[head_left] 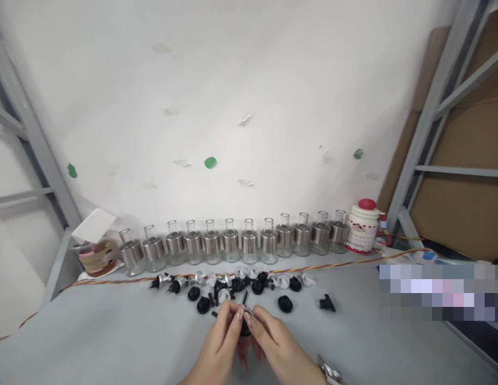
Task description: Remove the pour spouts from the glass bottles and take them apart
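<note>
— From the head camera, what have the hands got?

— Both meet low in the middle of the grey counter (112, 331). The left hand (219, 347) and the right hand (275, 345) pinch one small black cap (245, 327) between them, fingertips closed on it from either side. A thin black stem (244, 297) stands up just behind the cap; I can't tell whether it is joined to it.

— So each grip is clenched on the cap?

— Yes, both on the same piece. The cap sits right between the fingertips, mostly hidden by them.

— Where is that relative to the row of bottles (232, 245)?

— In front of the row, nearer the person, just past the scatter of loose parts (232, 283) that lies between bottles and hands.

— What could go wrong?

— My guess: the cap is tiny and held only at the tips, so a slip could drop it among the similar black pieces, where it would be hard to pick out. A sweep of a wrist might also roll loose parts toward the striped wire (112, 280) beside the bottles.
</note>
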Available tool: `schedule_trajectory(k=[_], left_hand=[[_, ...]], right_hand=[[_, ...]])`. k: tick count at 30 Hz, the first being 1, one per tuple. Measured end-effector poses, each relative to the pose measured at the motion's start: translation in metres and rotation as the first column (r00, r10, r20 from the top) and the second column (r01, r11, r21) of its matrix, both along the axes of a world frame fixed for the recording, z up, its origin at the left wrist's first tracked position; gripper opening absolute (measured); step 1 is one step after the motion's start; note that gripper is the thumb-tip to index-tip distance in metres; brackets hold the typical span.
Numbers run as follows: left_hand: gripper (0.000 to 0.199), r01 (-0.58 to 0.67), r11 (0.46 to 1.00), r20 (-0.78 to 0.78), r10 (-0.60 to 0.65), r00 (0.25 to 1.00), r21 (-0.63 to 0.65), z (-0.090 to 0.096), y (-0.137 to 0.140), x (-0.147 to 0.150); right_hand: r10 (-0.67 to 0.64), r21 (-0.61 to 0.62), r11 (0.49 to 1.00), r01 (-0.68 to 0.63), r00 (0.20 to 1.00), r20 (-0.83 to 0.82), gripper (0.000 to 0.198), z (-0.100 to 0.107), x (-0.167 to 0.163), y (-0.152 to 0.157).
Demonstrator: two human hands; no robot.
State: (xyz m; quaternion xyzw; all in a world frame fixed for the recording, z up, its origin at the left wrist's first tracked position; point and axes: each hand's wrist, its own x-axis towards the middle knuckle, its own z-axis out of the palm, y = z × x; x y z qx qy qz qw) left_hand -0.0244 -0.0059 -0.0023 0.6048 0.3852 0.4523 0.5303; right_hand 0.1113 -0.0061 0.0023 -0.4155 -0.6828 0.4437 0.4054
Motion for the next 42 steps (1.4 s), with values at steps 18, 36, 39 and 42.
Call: schedule_trajectory(k=[18, 36, 39, 42], left_hand=[[0.031, -0.023, 0.997, -0.148, 0.034, 0.988, 0.08, -0.008, 0.002, -0.003], [0.035, -0.064, 0.996, -0.171, 0.075, 0.982, 0.067, -0.012, 0.003, 0.0], [0.036, -0.072, 0.997, -0.104, 0.07, 0.992, -0.014, -0.01, 0.005, 0.0], [0.036, -0.114, 0.991, -0.06, 0.11, 0.992, -0.073, -0.007, 0.005, 0.001]], right_hand=[[-0.028, -0.018, 0.999, 0.028, 0.999, 0.032, 0.035, -0.006, -0.004, 0.0], [-0.081, -0.001, 0.997, 0.082, 0.991, 0.104, 0.035, -0.009, -0.006, 0.002], [-0.036, -0.089, 0.995, 0.035, 0.999, -0.008, 0.037, -0.012, -0.007, 0.004], [-0.014, -0.154, 0.988, -0.004, 0.993, -0.114, 0.039, -0.016, -0.009, 0.005]])
